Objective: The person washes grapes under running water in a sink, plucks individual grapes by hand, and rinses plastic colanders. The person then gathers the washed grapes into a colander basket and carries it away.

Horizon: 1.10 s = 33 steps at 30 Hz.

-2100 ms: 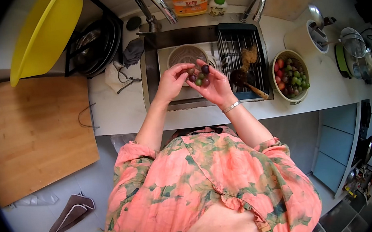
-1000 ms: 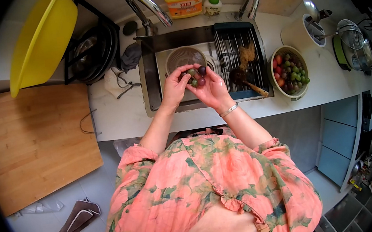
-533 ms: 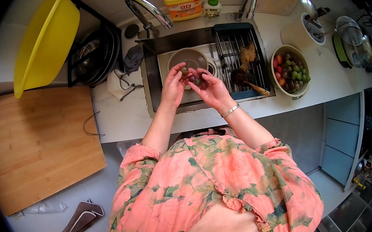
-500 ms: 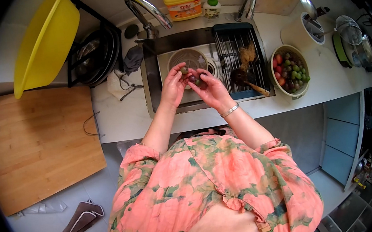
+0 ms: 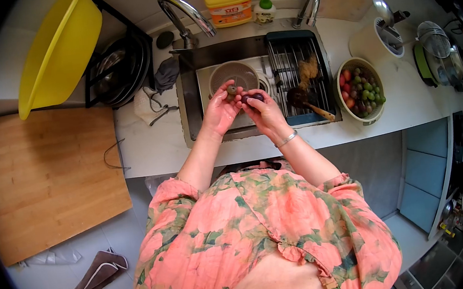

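Note:
Over the sink [image 5: 201, 126], my left hand [image 5: 220, 112] is curled round a greenish grape [image 5: 231, 90] near its fingertips. My right hand [image 5: 266, 114] closes on dark purple grapes [image 5: 252, 97]; its fingers hide part of them. The fingertips of both hands meet or nearly meet. Behind them, low in the sink, sits a round beige colander [image 5: 234, 72]. On the counter to the right stands a basket [image 5: 371, 120] holding red fruit and green and purple grapes.
A drying rack [image 5: 296, 120] over the sink's right side holds a wooden-handled brush [image 5: 317, 110] and a tan scrubber [image 5: 308, 69]. Faucets [image 5: 185, 9] and a yellow jug [image 5: 228, 4] stand behind. At left are a cutting board [image 5: 51, 178] and a yellow basin [image 5: 58, 50].
The left palm has turned more upward beneath the greenish grape. The right fingers have closed further over the dark grapes, and fewer grapes show between the hands than earlier.

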### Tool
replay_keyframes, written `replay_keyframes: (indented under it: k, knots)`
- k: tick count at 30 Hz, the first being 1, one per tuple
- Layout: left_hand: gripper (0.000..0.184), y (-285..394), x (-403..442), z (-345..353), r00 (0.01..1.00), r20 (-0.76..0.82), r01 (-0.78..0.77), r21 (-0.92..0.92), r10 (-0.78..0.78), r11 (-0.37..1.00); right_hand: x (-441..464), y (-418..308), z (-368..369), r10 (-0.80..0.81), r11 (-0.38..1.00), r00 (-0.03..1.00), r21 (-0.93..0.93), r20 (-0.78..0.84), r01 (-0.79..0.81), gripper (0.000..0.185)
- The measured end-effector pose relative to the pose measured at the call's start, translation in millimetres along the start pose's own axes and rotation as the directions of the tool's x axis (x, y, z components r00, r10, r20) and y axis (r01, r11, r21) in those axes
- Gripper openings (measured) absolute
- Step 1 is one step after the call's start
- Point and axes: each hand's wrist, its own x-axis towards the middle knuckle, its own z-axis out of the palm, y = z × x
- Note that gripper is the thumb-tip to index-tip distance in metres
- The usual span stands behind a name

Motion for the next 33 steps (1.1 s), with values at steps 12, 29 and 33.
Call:
replay_keyframes:
  k: [12, 29, 33]
  knots:
    - [0.029, -0.4, 1.7, 11.7, 0.998, 0.059, 0.04, -0.041, -0.038, 0.998, -2.6, -8.7, -1.3, 0.026, 0.999, 0.996, -0.025, 0.08, -0.025, 0.018]
    - [0.027, -5.0, 3.3, 11.7, 0.997, 0.051, 0.054, 0.04, -0.056, 0.998, -0.5, -13.1, -11.8, 0.087, 0.992, 0.994, -0.095, 0.065, -0.081, 0.018]
    - [0.025, -7.3, 2.5, 8.9, 0.998, 0.04, 0.051, 0.075, -0.055, 0.996, -1.8, -16.6, -12.5, 0.063, 0.996, 0.993, -0.069, 0.099, -0.056, 0.018]
